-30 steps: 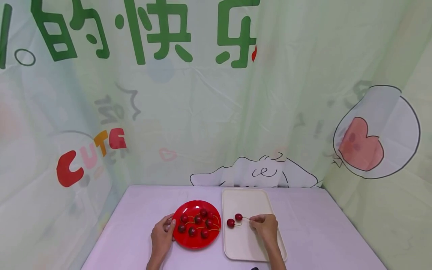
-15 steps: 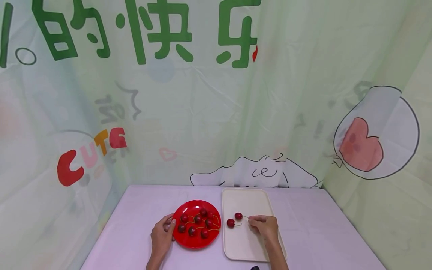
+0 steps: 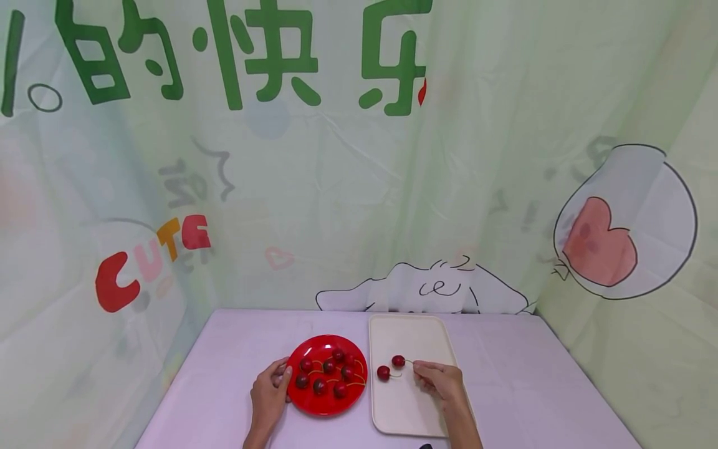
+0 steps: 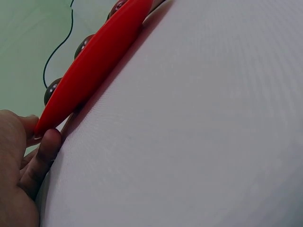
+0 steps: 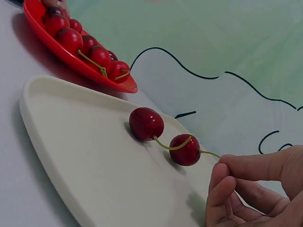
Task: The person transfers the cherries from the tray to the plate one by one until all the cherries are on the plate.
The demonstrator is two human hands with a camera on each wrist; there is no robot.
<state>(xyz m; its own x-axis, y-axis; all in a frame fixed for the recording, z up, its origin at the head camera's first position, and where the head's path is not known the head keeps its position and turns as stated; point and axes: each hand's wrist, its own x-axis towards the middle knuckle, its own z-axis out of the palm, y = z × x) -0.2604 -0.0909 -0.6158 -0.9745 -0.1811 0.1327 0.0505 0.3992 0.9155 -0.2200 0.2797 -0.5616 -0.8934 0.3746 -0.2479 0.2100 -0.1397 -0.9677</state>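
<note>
My left hand [image 3: 269,391] grips the left rim of a round red plate [image 3: 320,406], thumb on top and fingers under the edge. Several dark red cherries with green stems lie on that plate. Over the cream tray [image 3: 412,418] my right hand [image 3: 443,379] pinches the stem of a cherry [image 5: 185,150] between thumb and forefinger. This cherry sits low at the tray's surface, with a shadow beside it. A second cherry [image 5: 147,124] lies on the tray just left of it, its stem curving across in front of the held one in the right wrist view.
The plate and tray stand side by side on a table with a pale lilac cover [image 3: 538,374]. A printed curtain [image 3: 359,187] hangs behind and on both sides. A small dark object [image 3: 426,446] shows at the bottom edge of the head view.
The right hand has shifted slightly toward the front and its wrist has turned a little. The pinched cherry has moved only slightly. The left hand and plate stay in place.
</note>
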